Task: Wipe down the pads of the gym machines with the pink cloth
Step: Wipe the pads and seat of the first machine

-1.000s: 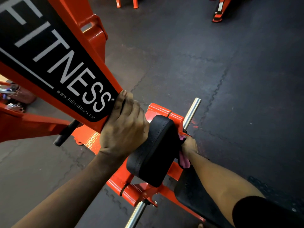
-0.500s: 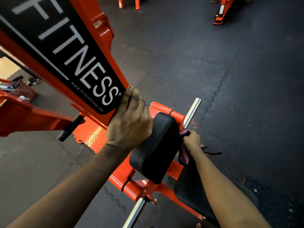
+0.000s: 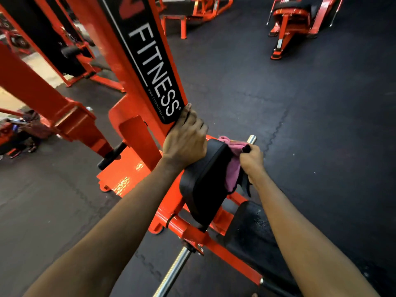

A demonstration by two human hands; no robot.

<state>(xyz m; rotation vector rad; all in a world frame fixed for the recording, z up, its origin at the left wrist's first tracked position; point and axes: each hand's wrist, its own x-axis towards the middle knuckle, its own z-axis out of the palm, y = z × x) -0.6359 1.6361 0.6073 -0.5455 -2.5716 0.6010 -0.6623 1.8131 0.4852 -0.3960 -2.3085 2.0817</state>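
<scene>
- Left grip: your left hand sits just left of the view's centre. Its fingers curl over the lower end of the orange upright and grasp it, with one fingertip lying along the edge of the black "FITNESS" label.
- Right grip: your right hand is at 3 o'clock from the left one. It is clenched round a bunch of the pink cloth.
- Pink cloth: it is held against the right-hand face of the black pad. Part of it is bunched over the pad's top corner and the rest hangs down beside the pad. A dark edge or strip dangles below the hand.
- Black pad: it is tilted on the orange frame between your two forearms, and its upper end touches the heel of the left grip.
- Seat pad: a second black pad lies at 5 o'clock from the first, partly under your right forearm.
- Chrome peg: it stands just beyond the right grip, at 12 o'clock from it.
- Chrome bar: it runs out from the frame towards 7 o'clock.
- Black handle: it projects at 9 o'clock from the left grip.
- Floor: dark rubber tiles with interlocking seams.
- Second machine: orange, and well apart from the first at 1 o'clock.
</scene>
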